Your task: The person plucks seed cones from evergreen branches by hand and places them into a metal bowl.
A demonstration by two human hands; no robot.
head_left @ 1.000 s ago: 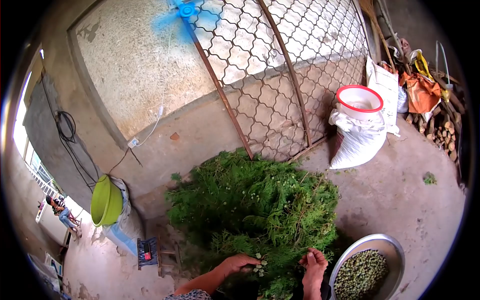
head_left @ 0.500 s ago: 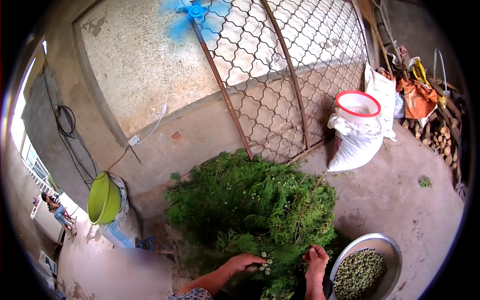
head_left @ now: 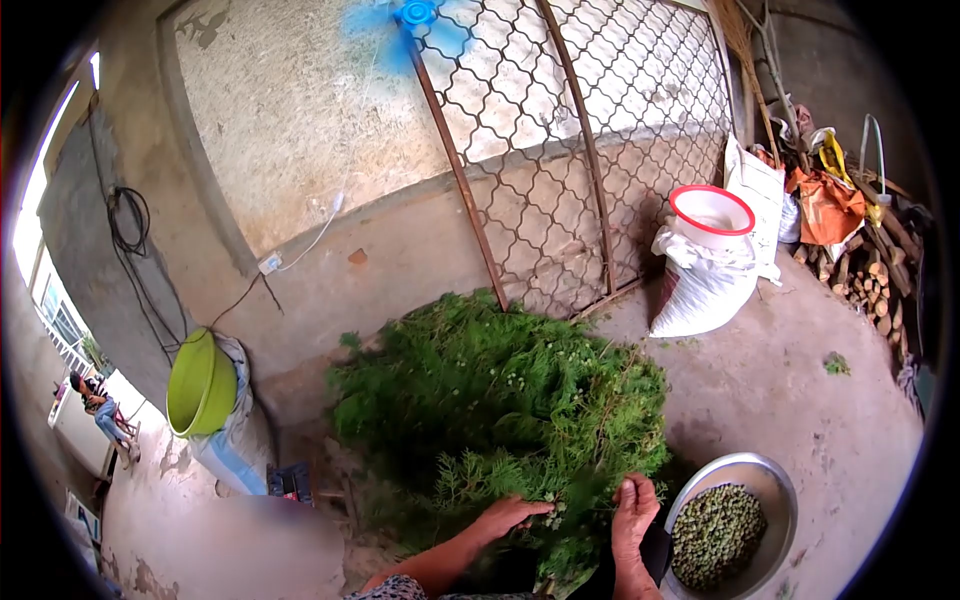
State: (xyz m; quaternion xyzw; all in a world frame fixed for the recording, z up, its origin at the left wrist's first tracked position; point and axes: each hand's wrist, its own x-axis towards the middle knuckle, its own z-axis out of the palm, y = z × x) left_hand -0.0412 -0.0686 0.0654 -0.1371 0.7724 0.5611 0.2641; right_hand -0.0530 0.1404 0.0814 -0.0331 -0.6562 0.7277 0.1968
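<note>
Down low, both hands work the near edge of the green branch pile (head_left: 500, 410). The left hand (head_left: 510, 515) has its fingers pinching a sprig with small pale cones; the right hand (head_left: 635, 510) grips foliage, fingers curled together. The pile's branches fan every way, without one clear axis. Just right of the pile sits a metal bowl (head_left: 770, 480) of green cones. Beyond the pile leans a rusty mesh gate (head_left: 600, 150), with a white sack (head_left: 700, 285) carrying a red-rimmed basin (head_left: 712, 215).

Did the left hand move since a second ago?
Yes. The left hand has slid a little rightward, toward the metal bowl of green berries, staying on the pile of green branches.
</note>
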